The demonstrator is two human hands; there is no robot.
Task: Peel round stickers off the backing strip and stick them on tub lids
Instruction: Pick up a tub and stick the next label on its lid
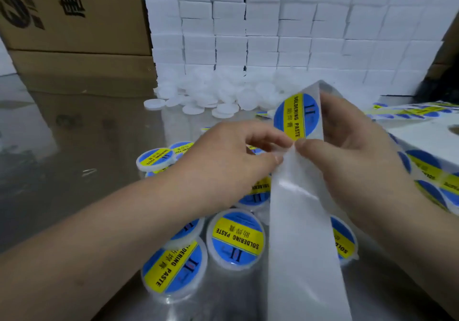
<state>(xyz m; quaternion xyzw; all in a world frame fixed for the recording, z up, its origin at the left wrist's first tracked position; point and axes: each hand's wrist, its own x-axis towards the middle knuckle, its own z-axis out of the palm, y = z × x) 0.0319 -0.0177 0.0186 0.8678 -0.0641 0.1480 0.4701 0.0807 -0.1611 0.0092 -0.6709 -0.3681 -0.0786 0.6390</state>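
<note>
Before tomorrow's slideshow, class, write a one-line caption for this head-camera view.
Left hand and right hand pinch the backing strip beside a round sticker, above labelled tubs; bare white lids heaped behind.

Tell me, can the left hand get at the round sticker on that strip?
Probably yes: the left hand has its fingertips at the lower edge of the round sticker, nothing between, and the right hand holds the backing strip.

My right hand (347,147) holds the backing strip (298,221) upright, thumb pressed on its front. My left hand (231,157) pinches the lower edge of the round sticker (295,116). Underneath, labelled tubs (236,238) crowd together; beyond, bare white lids (211,97) lie heaped.
</note>
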